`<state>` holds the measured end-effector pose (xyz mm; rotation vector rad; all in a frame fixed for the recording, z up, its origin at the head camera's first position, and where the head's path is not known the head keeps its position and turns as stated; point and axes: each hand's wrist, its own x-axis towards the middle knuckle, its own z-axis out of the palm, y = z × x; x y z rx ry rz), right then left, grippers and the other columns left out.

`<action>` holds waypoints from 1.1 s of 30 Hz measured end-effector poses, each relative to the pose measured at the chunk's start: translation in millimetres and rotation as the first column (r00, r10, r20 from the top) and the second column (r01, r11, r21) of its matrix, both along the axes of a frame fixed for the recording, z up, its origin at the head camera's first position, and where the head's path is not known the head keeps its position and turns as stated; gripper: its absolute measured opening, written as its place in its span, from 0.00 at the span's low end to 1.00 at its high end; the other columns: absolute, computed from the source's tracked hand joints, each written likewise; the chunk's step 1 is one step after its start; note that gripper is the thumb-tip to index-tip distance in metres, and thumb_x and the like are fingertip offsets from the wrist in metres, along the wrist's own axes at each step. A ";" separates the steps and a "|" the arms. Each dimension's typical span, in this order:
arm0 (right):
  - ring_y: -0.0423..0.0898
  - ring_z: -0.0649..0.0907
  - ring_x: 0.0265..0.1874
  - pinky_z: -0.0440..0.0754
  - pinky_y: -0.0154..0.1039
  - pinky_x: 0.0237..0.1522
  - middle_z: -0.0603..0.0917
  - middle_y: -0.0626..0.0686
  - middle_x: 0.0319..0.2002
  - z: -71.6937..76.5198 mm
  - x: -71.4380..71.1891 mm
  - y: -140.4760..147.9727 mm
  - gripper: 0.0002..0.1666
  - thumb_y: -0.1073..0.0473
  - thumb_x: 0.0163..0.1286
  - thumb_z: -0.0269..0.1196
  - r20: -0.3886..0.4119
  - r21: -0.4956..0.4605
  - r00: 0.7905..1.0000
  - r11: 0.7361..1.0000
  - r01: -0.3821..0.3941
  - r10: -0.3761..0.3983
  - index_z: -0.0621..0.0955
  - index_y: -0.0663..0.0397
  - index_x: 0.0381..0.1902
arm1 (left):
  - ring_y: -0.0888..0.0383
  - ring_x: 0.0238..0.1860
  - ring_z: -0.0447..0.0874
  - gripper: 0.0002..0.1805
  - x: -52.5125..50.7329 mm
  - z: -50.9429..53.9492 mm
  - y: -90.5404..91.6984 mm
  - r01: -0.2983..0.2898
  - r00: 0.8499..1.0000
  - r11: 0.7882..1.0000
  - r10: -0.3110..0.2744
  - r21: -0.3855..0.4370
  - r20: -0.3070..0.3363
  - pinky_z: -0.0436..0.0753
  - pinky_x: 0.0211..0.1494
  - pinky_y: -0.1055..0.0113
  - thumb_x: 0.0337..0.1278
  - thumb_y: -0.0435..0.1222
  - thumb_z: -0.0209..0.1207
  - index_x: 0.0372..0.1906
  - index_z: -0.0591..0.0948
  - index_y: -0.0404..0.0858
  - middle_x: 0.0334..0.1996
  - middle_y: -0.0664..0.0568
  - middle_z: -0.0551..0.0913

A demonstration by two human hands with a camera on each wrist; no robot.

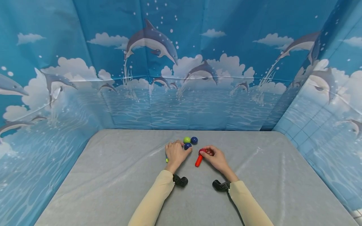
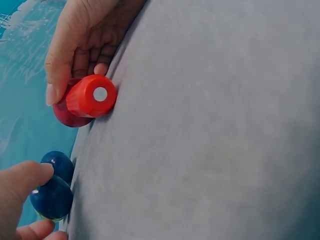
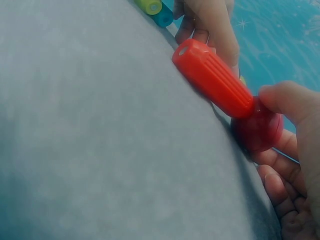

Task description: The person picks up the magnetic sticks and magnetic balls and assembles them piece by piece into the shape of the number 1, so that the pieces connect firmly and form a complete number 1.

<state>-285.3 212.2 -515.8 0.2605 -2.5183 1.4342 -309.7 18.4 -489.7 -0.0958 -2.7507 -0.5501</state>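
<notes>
My right hand (image 1: 217, 159) pinches a dark red ball (image 3: 257, 129) between thumb and fingers. A ribbed red rod (image 3: 214, 77) meets that ball at one end; its other end shows a small pale disc. My left hand (image 1: 175, 153) holds a blue ball (image 2: 51, 197) between thumb and fingers, low at the tabletop. Close behind it are a second blue ball (image 1: 194, 140) and a yellow-green ball (image 1: 187, 140). Beside the left hand, mostly hidden in the head view, lie a yellow-green rod (image 3: 151, 5) and a teal rod (image 3: 163, 16).
A grey cloth-covered table (image 1: 113, 188) spreads under both hands. Behind and at the sides hangs a blue curtain (image 1: 181, 103) printed with dolphins. A black wrist device (image 1: 181, 181) sits at the left wrist and another black device (image 1: 221, 185) at the right.
</notes>
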 end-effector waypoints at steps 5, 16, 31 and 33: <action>0.45 0.78 0.32 0.75 0.36 0.36 0.81 0.51 0.34 0.6 0.1 0.2 0.15 0.54 0.62 0.68 0.007 0.002 1.000 1.000 -0.002 0.002 0.82 0.58 0.42 | 0.52 0.33 0.76 0.25 -0.3 -2.2 0.0 0.006 1.000 1.000 -0.007 -0.012 -0.009 0.65 0.42 0.57 0.45 0.61 0.63 0.33 0.82 0.43 0.27 0.53 0.81; 0.45 0.78 0.33 0.75 0.36 0.37 0.81 0.51 0.34 0.9 0.2 0.8 0.15 0.54 0.62 0.67 0.025 0.002 1.000 1.000 -0.011 0.011 0.82 0.58 0.43 | 0.52 0.32 0.76 0.24 -0.7 -3.7 1.4 0.008 1.000 1.000 -0.008 0.011 -0.011 0.65 0.40 0.57 0.47 0.59 0.62 0.32 0.82 0.41 0.26 0.52 0.81; 0.46 0.77 0.32 0.75 0.35 0.36 0.81 0.50 0.34 1.3 0.4 0.3 0.15 0.54 0.62 0.67 0.025 -0.011 1.000 1.000 -0.008 0.008 0.82 0.58 0.42 | 0.53 0.31 0.76 0.22 -1.1 -4.9 2.5 0.015 1.000 0.999 -0.014 0.049 -0.027 0.65 0.39 0.57 0.47 0.57 0.63 0.31 0.83 0.41 0.25 0.53 0.80; 0.46 0.77 0.32 0.75 0.35 0.36 0.81 0.50 0.34 1.0 0.2 0.6 0.15 0.54 0.62 0.67 0.022 -0.012 1.000 1.000 -0.010 0.011 0.82 0.58 0.42 | 0.53 0.32 0.76 0.22 -0.9 -5.6 2.4 0.016 1.000 0.998 -0.015 0.053 -0.025 0.65 0.40 0.57 0.47 0.57 0.63 0.31 0.83 0.41 0.24 0.53 0.80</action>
